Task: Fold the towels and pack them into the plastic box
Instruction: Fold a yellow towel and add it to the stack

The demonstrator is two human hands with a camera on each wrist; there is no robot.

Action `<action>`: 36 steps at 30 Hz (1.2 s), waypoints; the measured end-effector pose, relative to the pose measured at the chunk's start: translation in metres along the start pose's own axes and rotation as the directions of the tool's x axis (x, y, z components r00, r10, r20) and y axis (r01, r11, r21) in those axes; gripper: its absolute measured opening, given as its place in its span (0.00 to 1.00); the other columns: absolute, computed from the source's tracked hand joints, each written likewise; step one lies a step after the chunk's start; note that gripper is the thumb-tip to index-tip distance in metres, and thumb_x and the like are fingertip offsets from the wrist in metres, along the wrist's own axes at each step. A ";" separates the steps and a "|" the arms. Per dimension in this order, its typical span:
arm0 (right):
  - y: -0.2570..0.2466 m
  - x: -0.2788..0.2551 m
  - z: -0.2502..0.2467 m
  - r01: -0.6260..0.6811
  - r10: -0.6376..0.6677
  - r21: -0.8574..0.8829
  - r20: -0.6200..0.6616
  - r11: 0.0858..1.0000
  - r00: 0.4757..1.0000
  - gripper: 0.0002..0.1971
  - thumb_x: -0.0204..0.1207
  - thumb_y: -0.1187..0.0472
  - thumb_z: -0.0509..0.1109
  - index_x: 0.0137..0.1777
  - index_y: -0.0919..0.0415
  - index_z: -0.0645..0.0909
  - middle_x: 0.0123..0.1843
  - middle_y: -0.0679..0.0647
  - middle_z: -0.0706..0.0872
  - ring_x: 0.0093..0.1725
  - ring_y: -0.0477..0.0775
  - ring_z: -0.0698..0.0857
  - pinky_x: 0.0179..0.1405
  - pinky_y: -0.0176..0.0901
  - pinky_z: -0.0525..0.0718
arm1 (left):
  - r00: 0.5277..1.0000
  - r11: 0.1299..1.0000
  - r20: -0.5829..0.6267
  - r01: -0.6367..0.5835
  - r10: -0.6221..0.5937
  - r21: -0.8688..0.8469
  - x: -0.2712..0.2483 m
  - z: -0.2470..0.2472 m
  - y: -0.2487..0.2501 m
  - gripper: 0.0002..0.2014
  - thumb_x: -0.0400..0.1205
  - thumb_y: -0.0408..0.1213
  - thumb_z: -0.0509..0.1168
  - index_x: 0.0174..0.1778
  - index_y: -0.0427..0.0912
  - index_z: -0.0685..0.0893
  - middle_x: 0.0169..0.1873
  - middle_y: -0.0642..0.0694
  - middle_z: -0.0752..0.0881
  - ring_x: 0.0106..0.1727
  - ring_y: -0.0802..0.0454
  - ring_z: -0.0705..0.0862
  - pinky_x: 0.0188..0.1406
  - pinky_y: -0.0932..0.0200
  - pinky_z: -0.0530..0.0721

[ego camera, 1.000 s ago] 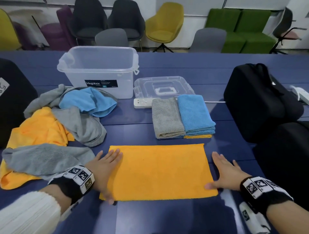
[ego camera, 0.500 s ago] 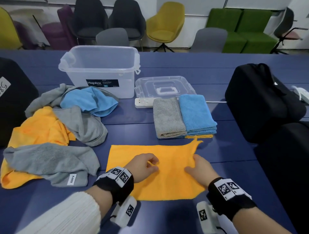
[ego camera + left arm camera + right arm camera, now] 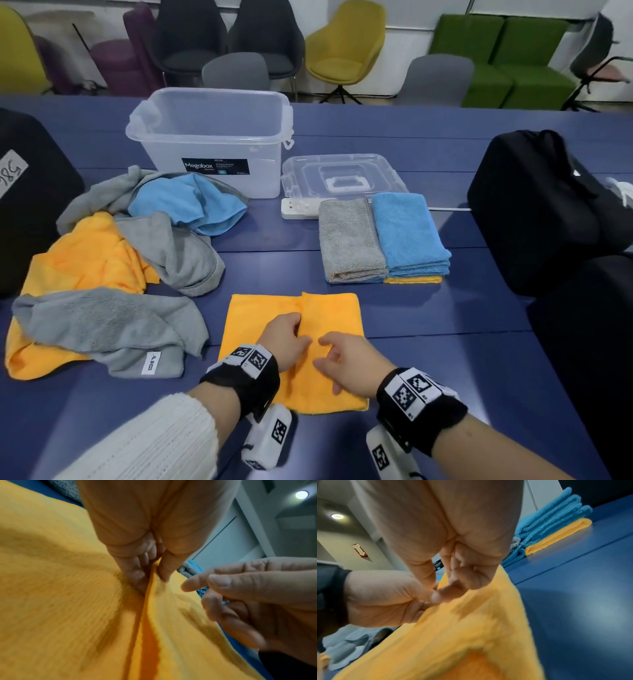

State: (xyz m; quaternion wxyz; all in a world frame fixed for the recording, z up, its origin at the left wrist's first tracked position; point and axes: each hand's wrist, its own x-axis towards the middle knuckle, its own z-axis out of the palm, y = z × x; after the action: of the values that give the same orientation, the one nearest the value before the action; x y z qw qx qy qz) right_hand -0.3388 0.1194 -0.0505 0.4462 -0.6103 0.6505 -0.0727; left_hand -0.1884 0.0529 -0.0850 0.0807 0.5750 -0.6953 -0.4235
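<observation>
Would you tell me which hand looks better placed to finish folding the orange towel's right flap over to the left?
Probably the left hand: it pinches the edge of the orange towel flap, while the right hand hovers beside it, gripping nothing.

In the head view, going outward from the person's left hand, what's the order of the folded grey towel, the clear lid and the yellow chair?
From the left hand:
1. Folded grey towel, just beyond, slightly right.
2. Clear lid, behind that towel.
3. Yellow chair, across the room.

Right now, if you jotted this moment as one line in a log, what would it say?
step: folding orange towel | left hand: pinches folded edge | right hand: over towel, grip unclear | plastic box: no towels visible inside
</observation>
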 end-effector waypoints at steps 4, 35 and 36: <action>0.010 0.006 -0.018 0.084 -0.146 -0.217 -0.284 0.972 0.948 0.13 0.79 0.57 0.65 0.63 0.54 0.77 0.47 0.45 0.78 0.49 0.49 0.79 0.53 0.44 0.81 | 0.997 0.989 0.069 -0.024 0.034 -0.149 0.002 -0.002 0.003 0.07 0.80 0.36 0.67 0.52 0.39 0.83 0.46 0.39 0.88 0.47 0.42 0.86 0.54 0.43 0.84; 0.054 0.006 -0.023 0.146 -0.093 -0.687 0.114 0.712 0.989 0.69 0.56 0.22 0.68 0.83 0.57 0.29 0.79 0.47 0.23 0.81 0.45 0.29 0.78 0.61 0.31 | 0.939 0.868 0.345 -0.176 0.006 0.465 -0.013 -0.005 0.012 0.69 0.62 0.55 0.81 0.83 0.50 0.33 0.80 0.45 0.25 0.84 0.44 0.49 0.81 0.52 0.60; 0.055 0.005 -0.025 0.158 -0.097 -0.682 0.127 0.714 0.987 0.70 0.55 0.21 0.68 0.82 0.57 0.29 0.78 0.47 0.22 0.80 0.44 0.28 0.78 0.60 0.30 | 0.938 0.845 0.347 -0.179 -0.008 0.504 -0.015 -0.004 0.012 0.69 0.62 0.54 0.82 0.83 0.49 0.32 0.80 0.44 0.25 0.84 0.41 0.48 0.81 0.50 0.60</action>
State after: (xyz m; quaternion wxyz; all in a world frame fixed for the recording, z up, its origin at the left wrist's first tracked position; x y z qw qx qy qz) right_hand -0.3946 0.1171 -0.0738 0.2076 -0.7780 0.5683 0.1690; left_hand -0.1894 0.0633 -0.0688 -0.1811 0.4621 -0.8133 -0.3036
